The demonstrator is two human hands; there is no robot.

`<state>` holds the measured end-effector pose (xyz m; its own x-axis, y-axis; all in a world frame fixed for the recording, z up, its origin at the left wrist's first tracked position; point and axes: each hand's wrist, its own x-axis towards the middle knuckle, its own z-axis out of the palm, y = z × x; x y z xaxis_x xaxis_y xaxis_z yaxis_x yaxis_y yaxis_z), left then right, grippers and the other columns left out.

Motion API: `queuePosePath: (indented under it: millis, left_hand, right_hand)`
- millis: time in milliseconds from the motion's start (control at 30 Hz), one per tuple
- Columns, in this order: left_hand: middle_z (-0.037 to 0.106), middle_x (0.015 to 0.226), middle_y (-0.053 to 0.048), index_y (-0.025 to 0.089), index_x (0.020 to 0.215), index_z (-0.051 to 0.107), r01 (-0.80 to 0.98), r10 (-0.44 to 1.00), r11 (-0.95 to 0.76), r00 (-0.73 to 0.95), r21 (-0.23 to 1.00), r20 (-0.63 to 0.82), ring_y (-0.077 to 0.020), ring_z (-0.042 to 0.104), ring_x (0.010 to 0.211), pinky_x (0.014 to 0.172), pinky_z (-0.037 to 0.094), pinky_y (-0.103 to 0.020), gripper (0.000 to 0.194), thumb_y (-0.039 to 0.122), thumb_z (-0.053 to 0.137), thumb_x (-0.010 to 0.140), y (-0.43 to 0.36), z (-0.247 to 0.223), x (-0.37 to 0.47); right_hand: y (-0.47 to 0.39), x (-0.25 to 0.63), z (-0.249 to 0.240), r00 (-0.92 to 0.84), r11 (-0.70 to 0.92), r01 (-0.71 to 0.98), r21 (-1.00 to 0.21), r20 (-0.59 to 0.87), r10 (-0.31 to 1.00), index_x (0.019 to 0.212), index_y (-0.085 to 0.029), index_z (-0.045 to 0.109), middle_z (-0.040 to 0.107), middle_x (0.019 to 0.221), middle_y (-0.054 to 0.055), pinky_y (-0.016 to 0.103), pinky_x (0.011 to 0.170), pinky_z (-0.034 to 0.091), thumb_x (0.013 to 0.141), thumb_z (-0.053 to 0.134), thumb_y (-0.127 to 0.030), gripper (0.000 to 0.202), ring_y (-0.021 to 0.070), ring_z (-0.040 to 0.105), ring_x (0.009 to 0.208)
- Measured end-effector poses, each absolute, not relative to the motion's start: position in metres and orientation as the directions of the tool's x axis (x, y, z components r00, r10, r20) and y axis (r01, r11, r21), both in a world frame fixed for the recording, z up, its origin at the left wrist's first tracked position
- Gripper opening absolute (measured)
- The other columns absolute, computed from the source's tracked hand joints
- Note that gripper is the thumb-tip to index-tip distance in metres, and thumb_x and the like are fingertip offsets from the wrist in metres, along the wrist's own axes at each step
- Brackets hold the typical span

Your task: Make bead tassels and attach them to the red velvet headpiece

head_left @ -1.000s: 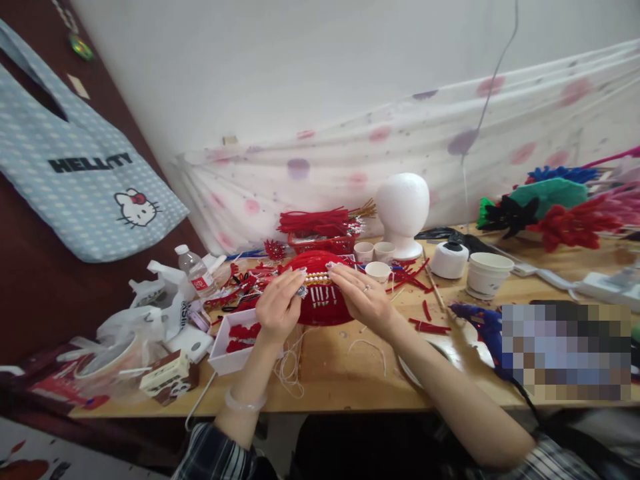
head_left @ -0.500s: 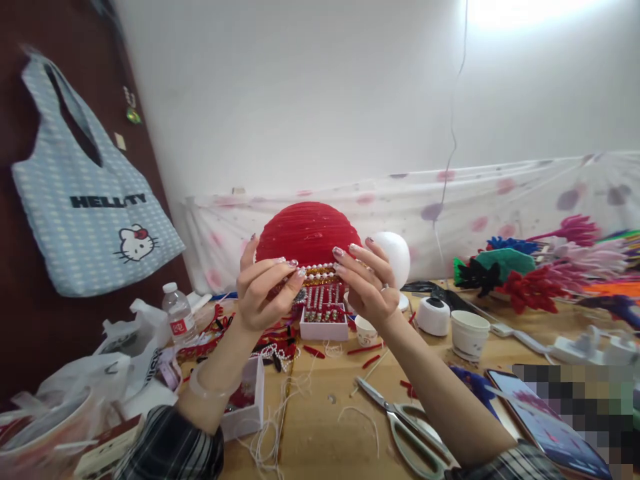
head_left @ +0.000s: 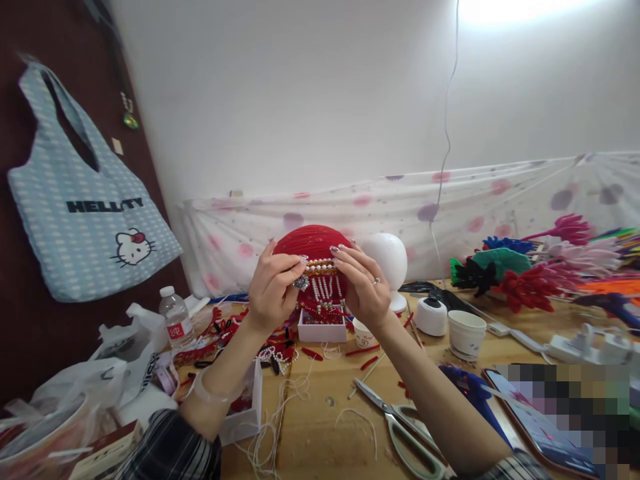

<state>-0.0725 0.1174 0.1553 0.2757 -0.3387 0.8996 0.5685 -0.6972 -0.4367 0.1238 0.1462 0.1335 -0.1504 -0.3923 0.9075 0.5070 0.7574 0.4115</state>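
A round red pleated cap (head_left: 314,240) is held up over the table between my two hands. Rows of white pearls and gold trim (head_left: 320,266) run along its front edge, and short pearl strands with greenish beads hang below. My left hand (head_left: 275,287) grips the cap's left side, thumb and fingers closed at the trim beside a silvery flower ornament (head_left: 301,283). On the other side my right hand (head_left: 367,283) is closed round the right edge, its fingertips on the pearl rows. The cap's back and underside are hidden.
Scissors (head_left: 400,427), a phone (head_left: 543,420) and a blue glue gun (head_left: 470,393) lie at the right front. A white foam head (head_left: 387,263) stands behind my right hand. White boxes (head_left: 323,332), paper cups (head_left: 467,335), loose thread and a water bottle (head_left: 176,317) surround the work area.
The cap has been lowered and tilted, so less of its red top shows and the hanging pearl strands stand out more. Both hands have moved with it and still grip its sides.
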Motion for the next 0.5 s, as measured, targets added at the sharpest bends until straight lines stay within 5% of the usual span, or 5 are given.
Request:
queuePosePath:
  millis: [167, 300, 400, 500]
  left_hand:
    - [0.074, 0.102, -0.003, 0.022, 0.109, 0.063, 0.562, -0.149, -0.788, 0.225, -0.253, 0.963, -0.0182, 0.071, 0.098, 0.097, 0.059, -0.044, 0.028, 0.007, 0.063, 0.086, 0.116, 0.144, -0.068]
    - [0.071, 0.109, -0.009, 0.019, 0.129, 0.052, 0.535, -0.026, -0.837, 0.170, -0.114, 0.985, -0.0225, 0.070, 0.105, 0.102, 0.056, -0.047, 0.051, 0.012, 0.069, 0.081, 0.118, 0.133, -0.068]
    - [0.066, 0.116, -0.011, 0.019, 0.135, 0.045, 0.489, -0.007, -0.867, 0.178, -0.095, 0.984, -0.0248, 0.068, 0.109, 0.108, 0.049, -0.052, 0.063, 0.015, 0.068, 0.076, 0.120, 0.129, -0.072]
    - [0.065, 0.115, -0.010, 0.020, 0.124, 0.050, 0.446, -0.028, -0.888, 0.190, -0.112, 0.981, -0.0255, 0.065, 0.109, 0.108, 0.047, -0.055, 0.053, 0.019, 0.062, 0.072, 0.122, 0.130, -0.076]
  right_hand:
    - [0.149, 0.123, 0.121, -0.127, 0.784, 0.532, 0.321, 0.945, -0.300, 0.141, -0.024, 0.052, 0.076, 0.119, 0.009, 0.047, 0.098, 0.061, 0.097, 0.036, -0.002, 0.052, 0.0225, 0.067, 0.120]
    - [0.152, 0.122, 0.114, -0.103, 0.797, 0.545, 0.262, 0.964, -0.247, 0.137, -0.025, 0.057, 0.077, 0.115, 0.010, 0.049, 0.096, 0.062, 0.097, 0.037, -0.003, 0.050, 0.0237, 0.070, 0.114]
    - [0.154, 0.122, 0.113, -0.098, 0.801, 0.548, 0.240, 0.970, -0.223, 0.133, -0.025, 0.059, 0.077, 0.116, 0.009, 0.048, 0.098, 0.061, 0.096, 0.037, -0.003, 0.048, 0.0234, 0.070, 0.114]
    - [0.155, 0.120, 0.112, -0.095, 0.802, 0.565, 0.193, 0.981, -0.170, 0.131, -0.024, 0.061, 0.076, 0.118, 0.009, 0.048, 0.100, 0.059, 0.094, 0.038, -0.002, 0.048, 0.0233, 0.069, 0.116]
